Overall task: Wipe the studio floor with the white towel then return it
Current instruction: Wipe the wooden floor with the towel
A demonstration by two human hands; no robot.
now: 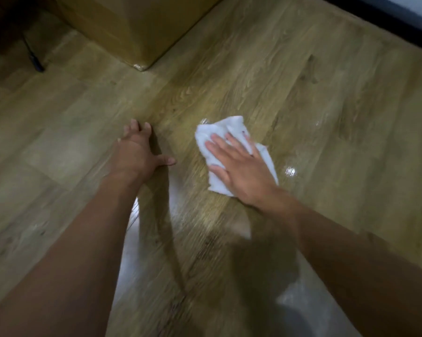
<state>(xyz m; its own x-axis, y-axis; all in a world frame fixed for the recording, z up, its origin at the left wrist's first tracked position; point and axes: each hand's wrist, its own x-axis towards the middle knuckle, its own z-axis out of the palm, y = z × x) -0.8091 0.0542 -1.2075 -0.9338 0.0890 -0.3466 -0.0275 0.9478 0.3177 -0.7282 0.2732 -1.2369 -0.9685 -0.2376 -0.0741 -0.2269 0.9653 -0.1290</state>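
The white towel (pixel 219 135) lies crumpled on the wood-look floor (pixel 326 98), a little right of the middle of the view. My right hand (pixel 239 166) presses flat on it with straight, spread fingers and covers its lower middle. My left hand (pixel 138 149) rests on the bare floor to the left of the towel, fingers spread, thumb pointing toward the towel, holding nothing. Wet, shiny patches show on the floor to the right of the towel.
A large cardboard box (pixel 137 27) stands on the floor at the top centre, its corner pointing toward me. A black cable end (pixel 36 63) lies at the upper left. A dark baseboard (pixel 385 18) runs along the top right.
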